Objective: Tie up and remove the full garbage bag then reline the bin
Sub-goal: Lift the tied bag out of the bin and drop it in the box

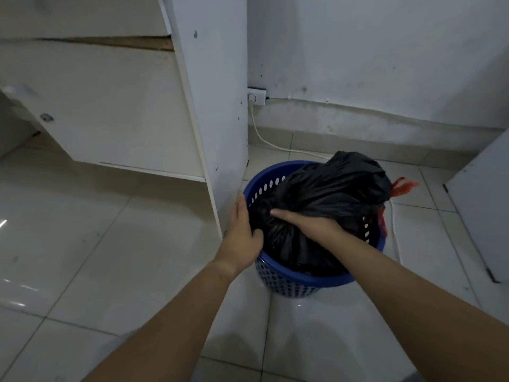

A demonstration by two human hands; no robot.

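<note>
Left hand (242,235) on perforated blue bin (292,282), right hand (314,224) on bulging black bag (330,188)

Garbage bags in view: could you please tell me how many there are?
1: the black garbage bag sits in the blue bin, gripped by the right hand. Another could be hidden beneath it.

The fingertips of the right hand (311,224) vanish into folds of the black plastic garbage bag (330,188), whose lower part the round blue perforated bin (289,282) hides.
</note>
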